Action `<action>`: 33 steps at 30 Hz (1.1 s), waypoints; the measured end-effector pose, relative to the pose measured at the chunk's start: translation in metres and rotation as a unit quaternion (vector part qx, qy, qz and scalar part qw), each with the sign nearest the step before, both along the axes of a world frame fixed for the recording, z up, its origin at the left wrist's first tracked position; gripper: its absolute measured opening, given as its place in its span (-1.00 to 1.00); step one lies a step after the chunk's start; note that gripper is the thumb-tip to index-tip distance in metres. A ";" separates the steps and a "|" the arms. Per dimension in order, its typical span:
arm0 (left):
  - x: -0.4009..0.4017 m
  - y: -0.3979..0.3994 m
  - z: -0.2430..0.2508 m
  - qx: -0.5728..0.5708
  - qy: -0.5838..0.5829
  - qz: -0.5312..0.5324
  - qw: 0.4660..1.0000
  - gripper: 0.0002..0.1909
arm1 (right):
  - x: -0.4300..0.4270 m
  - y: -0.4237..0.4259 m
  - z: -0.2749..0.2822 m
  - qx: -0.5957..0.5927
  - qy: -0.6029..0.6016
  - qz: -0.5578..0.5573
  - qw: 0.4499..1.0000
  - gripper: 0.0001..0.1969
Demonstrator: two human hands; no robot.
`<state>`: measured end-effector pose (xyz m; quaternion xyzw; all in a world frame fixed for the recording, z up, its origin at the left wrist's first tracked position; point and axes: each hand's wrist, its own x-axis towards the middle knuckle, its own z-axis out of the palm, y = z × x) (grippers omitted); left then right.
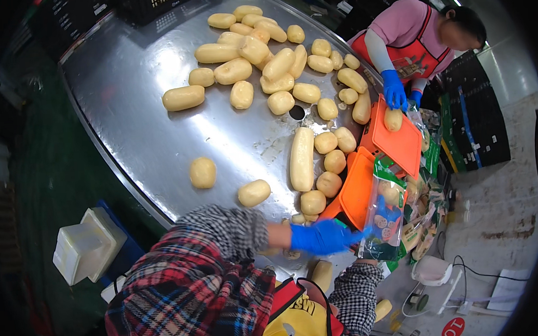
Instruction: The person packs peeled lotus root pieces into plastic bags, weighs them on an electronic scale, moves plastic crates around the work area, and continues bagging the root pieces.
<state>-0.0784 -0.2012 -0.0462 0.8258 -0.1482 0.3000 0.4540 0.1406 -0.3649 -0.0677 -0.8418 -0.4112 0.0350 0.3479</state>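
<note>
A clear plastic bag (382, 235) with a green top edge and printed lotus root slices hangs upright before me. A peeled lotus root section (390, 192) shows inside its upper part. My right hand (386, 211), in a blue glove, is seen through the film, holding the bag from behind. Blurred by motion, my left hand (323, 237), also blue-gloved, reaches across to the bag's near side; its fingertips are too unclear to tell whether they grip. Left of the bag is an orange tray (359, 188), beside several short lotus root sections (329, 184) on the steel table (133, 106).
Many peeled lotus roots (253, 50) lie heaped toward the table's far side, near a drain hole (297, 112). A co-worker (404, 47) handles a root over another orange tray (397, 138). Filled bags (420, 233) pile up at right. White foam boxes (88, 243) stand left.
</note>
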 end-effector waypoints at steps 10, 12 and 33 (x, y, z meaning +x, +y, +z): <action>0.050 0.376 -0.036 0.157 0.115 0.497 0.846 -0.04 | -0.130 -0.027 -0.043 0.309 0.022 -0.251 0.917 -0.64; 0.073 0.394 -0.026 0.105 0.249 0.446 0.853 0.10 | -0.170 -0.044 -0.034 0.123 0.024 -0.319 0.939 -0.78; -0.096 0.325 -0.065 0.109 0.341 0.107 0.928 -0.10 | -0.283 0.038 -0.042 0.069 0.372 -0.207 0.902 -0.77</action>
